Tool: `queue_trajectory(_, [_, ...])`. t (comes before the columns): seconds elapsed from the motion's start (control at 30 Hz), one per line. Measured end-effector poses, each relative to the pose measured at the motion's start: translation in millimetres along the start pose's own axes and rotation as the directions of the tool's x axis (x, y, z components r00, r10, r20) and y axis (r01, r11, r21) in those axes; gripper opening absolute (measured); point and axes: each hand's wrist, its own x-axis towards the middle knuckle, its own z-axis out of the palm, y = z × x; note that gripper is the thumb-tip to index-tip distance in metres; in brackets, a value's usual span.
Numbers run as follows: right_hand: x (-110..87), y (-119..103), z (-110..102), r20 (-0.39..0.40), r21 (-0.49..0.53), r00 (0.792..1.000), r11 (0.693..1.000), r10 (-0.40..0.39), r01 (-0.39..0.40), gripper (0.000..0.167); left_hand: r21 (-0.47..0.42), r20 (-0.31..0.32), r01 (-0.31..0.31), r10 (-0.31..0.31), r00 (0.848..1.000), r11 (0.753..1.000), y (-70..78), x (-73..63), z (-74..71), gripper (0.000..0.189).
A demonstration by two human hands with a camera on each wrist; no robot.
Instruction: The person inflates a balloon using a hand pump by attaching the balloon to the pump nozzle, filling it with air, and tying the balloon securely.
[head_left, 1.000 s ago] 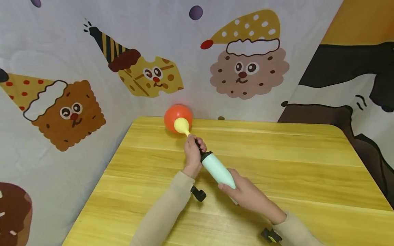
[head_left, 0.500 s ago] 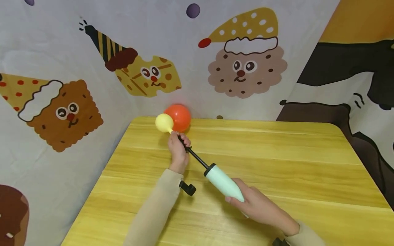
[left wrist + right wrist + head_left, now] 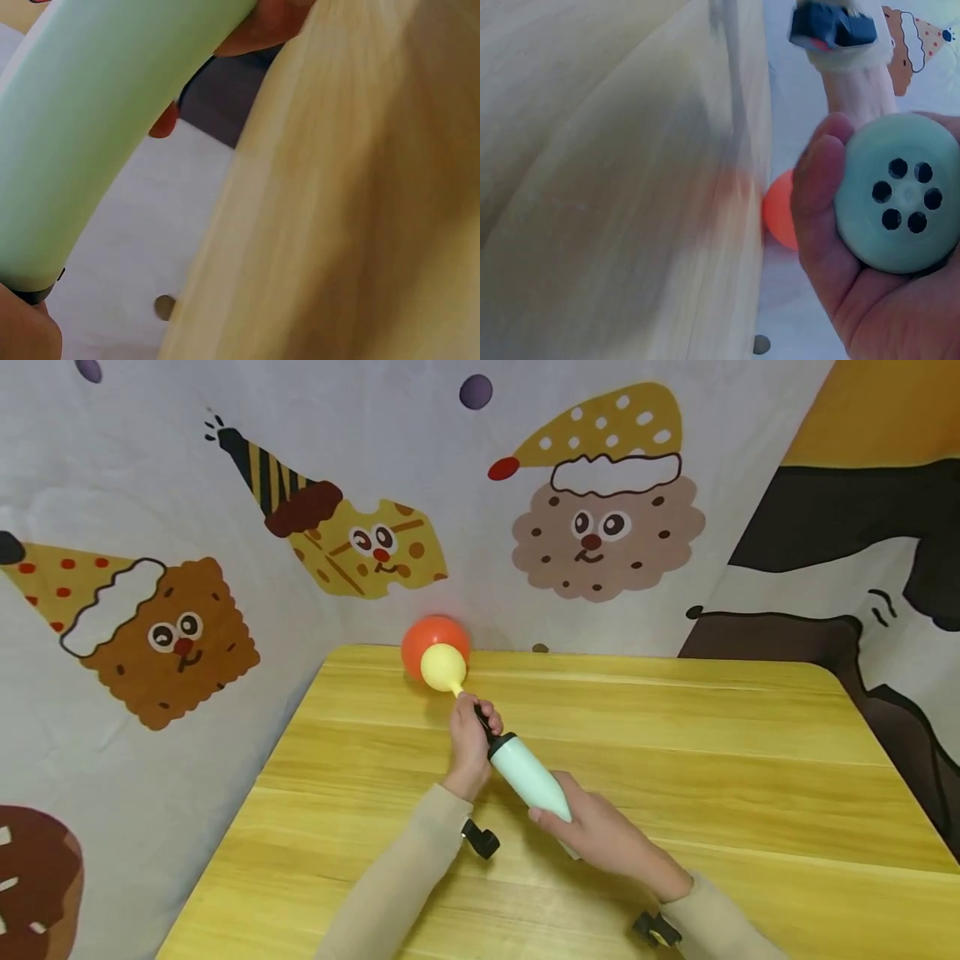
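In the head view a mint-green balloon pump (image 3: 528,774) slants across the middle, its black end toward the back. My left hand (image 3: 469,742) grips the black nozzle end and the neck of a small, partly filled yellow balloon (image 3: 442,667). The pump's green barrel sits in my right hand (image 3: 609,837), thumb on its near side. The barrel is pushed up close to the left hand, so the black rod is hidden. The right wrist view shows the holed end cap (image 3: 906,193) between fingers and palm. Behind the yellow balloon rests a round orange-red balloon (image 3: 429,628).
The yellow wood-grain table (image 3: 712,760) runs back to a white cloth backdrop (image 3: 480,560) printed with cartoon snacks in party hats. A black wrist mount (image 3: 480,839) sticks out from the left sleeve, another black mount (image 3: 657,930) from the right.
Half a second ago the hands were apart with the black rod drawn out; now the barrel is back against the left hand. The yellow balloon looks slightly larger than a second ago.
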Motion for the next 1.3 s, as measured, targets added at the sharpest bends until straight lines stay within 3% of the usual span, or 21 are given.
queue_trajectory(0.23, [-14.9, -4.8, 5.2, -0.066, 0.103, 0.997, 0.994, 0.045, -0.038, 0.068, -0.008, 0.018, -0.099, 0.099, 0.995, 0.995, 22.1, 23.6, 12.7, 0.037])
queue_trajectory(0.33, [-32.8, -0.9, 4.6, -0.047, 0.109, 0.997, 0.993, 0.058, -0.052, 0.065, -0.052, -0.013, -0.121, 0.120, 0.993, 0.991, 33.5, 36.3, 8.9, 0.037])
queue_trajectory(0.43, [-44.3, 2.5, 3.4, -0.021, 0.092, 1.000, 0.996, 0.019, -0.017, 0.061, -0.081, -0.042, -0.128, 0.125, 0.991, 0.988, 43.9, 44.1, 0.6, 0.038])
queue_trajectory(0.6, [-41.1, 3.4, 2.4, -0.016, 0.055, 0.999, 0.998, -0.034, 0.035, 0.060, -0.061, -0.029, -0.093, 0.091, 0.995, 0.994, 37.9, 36.3, 1.9, 0.037])
queue_trajectory(0.8, [-19.8, 1.5, 0.7, -0.035, 0.072, 0.999, 0.997, 0.019, -0.016, 0.068, 0.008, 0.061, -0.007, 0.006, 0.998, 1.000, 8.7, 10.6, 11.8, 0.033])
queue_trajectory(0.93, [-8.1, -0.8, -0.6, -0.019, 0.123, 0.999, 0.992, 0.038, -0.036, 0.069, 0.023, 0.078, 0.023, -0.025, 0.997, 0.999, -1.4, 2.5, 12.8, 0.033])
queue_trajectory(1.1, [-2.2, -4.8, 1.2, -0.022, 0.124, 0.999, 0.992, 0.023, -0.020, 0.068, 0.002, 0.060, -0.014, 0.014, 0.998, 1.000, 7.5, 10.9, 12.8, 0.037])
queue_trajectory(1.3, [-11.0, -10.6, -3.2, -0.032, 0.116, 0.999, 0.993, 0.009, -0.005, 0.068, -0.059, 0.043, -0.084, 0.087, 0.995, 0.995, 39.7, 31.6, 10.0, 0.038])
